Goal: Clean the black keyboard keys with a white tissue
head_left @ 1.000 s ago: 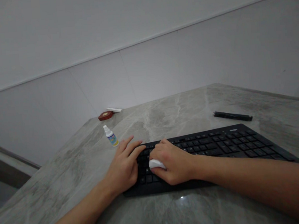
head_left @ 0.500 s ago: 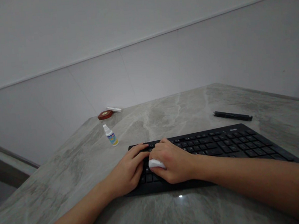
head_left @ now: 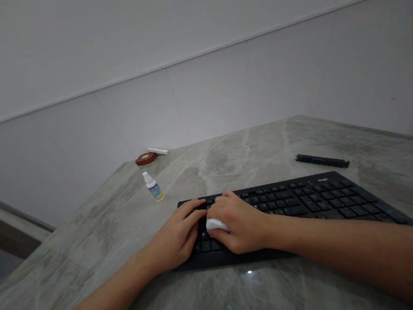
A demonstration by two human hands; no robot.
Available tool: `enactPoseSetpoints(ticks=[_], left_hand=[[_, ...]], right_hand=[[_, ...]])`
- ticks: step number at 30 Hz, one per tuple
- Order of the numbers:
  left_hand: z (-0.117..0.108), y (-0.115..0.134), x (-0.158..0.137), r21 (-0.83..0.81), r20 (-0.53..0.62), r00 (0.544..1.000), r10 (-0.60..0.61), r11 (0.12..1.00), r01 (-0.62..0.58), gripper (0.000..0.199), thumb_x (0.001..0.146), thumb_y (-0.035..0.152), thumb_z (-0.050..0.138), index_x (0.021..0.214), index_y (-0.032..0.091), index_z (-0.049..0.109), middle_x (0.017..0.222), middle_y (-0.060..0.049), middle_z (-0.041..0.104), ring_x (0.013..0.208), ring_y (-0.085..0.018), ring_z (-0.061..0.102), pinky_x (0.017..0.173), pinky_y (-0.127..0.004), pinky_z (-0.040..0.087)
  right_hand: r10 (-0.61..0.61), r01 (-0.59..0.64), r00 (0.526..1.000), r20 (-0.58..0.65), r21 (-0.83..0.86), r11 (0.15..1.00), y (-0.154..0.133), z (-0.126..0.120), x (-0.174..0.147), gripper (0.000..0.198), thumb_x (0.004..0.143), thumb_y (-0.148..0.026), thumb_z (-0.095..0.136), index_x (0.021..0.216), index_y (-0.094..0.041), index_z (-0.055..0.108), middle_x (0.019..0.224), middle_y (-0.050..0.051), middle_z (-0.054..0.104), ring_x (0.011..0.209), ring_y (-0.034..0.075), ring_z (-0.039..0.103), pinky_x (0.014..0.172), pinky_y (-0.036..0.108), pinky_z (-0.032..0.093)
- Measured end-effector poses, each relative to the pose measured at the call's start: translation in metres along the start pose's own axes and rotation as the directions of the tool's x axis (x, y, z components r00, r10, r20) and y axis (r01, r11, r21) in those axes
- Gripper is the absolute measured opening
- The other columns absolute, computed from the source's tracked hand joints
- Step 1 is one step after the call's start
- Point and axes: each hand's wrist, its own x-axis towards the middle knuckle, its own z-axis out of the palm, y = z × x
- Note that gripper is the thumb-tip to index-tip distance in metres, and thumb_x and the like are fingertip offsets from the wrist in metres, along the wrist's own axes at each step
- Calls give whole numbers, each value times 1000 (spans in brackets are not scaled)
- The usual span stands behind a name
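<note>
A black keyboard (head_left: 292, 200) lies on the grey marbled table. My left hand (head_left: 175, 235) rests over its left end, fingers stretched across the keys and holding nothing. Right beside it, my right hand (head_left: 241, 222) is closed around a small white wad (head_left: 217, 225), which looks like a tissue or cloth. The wad bulges out between thumb and curled fingers, low over the left-hand keys. Much of it is hidden in the grip, as are the keys under both hands.
A small white spray bottle (head_left: 155, 187) with a coloured label stands left of the keyboard. Behind it are a red-brown case (head_left: 145, 159) and a flat white item (head_left: 158, 151) by the wall (head_left: 216, 96). A black pen-like object (head_left: 322, 161) lies beyond the keyboard.
</note>
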Motion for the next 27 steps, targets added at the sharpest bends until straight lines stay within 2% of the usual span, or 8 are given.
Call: enactPoseSetpoints(ticks=[3, 7, 9, 13, 18, 21, 27], left_hand=[[0, -1, -1, 2, 15, 1000, -1, 1000, 1, 44, 96, 5, 38, 134, 21, 52, 149, -11, 44, 138, -26, 43, 115, -48, 41], [0, -2, -2, 3, 12, 1000, 7, 1000, -7, 44, 96, 5, 37, 134, 20, 52, 149, -12, 42, 139, -27, 42, 115, -50, 40], [2, -4, -3, -6, -15, 999, 30, 1000, -30, 42, 96, 5, 37, 132, 20, 54, 147, -12, 44, 138, -27, 43, 114, -50, 41], [4, -5, -3, -32, -70, 992, 107, 994, -109, 42, 93, 1, 40, 126, 19, 57, 143, -12, 48, 135, -26, 46, 112, -47, 43], [2, -1, -1, -45, -116, 974, 197, 978, -203, 43, 87, -4, 42, 119, 18, 59, 137, -12, 52, 131, -26, 49, 110, -46, 45], [1, 0, -1, -42, -135, 961, 242, 968, -249, 43, 84, -6, 42, 114, 17, 61, 134, -12, 54, 131, -27, 49, 109, -47, 45], [-1, 1, -1, -55, -138, 952, 274, 957, -284, 39, 81, -7, 43, 104, 16, 64, 127, -12, 58, 131, -28, 49, 109, -49, 45]], right_hand=[[110, -108, 993, -34, 50, 993, 3, 0, 1, 5, 77, -19, 62, 73, -16, 63, 76, 5, 69, 77, 21, 61, 78, 35, 40], [247, -231, 967, -59, 204, 951, 7, -1, 1, 13, 78, -19, 61, 66, -16, 59, 65, 2, 65, 62, 15, 56, 65, 28, 38], [204, -192, 978, -50, 184, 964, 8, -1, 1, 11, 77, -19, 61, 66, -16, 60, 66, 2, 66, 64, 15, 57, 66, 29, 38], [-2, 2, 1000, 13, 32, 999, 4, 1, 0, 4, 75, -19, 63, 73, -16, 63, 75, 5, 68, 78, 21, 62, 78, 35, 41], [34, -34, 999, 13, -15, 999, 0, -1, 0, 8, 80, -20, 60, 77, -15, 65, 81, 7, 70, 81, 22, 63, 79, 36, 40], [9, -10, 999, 52, 5, 1000, 0, -3, -1, 6, 78, -20, 61, 74, -16, 64, 77, 5, 69, 79, 21, 63, 77, 35, 40], [-44, 44, 999, 26, -3, 999, 4, -1, 0, 5, 77, -20, 61, 75, -17, 64, 77, 4, 68, 79, 21, 62, 77, 35, 39]])
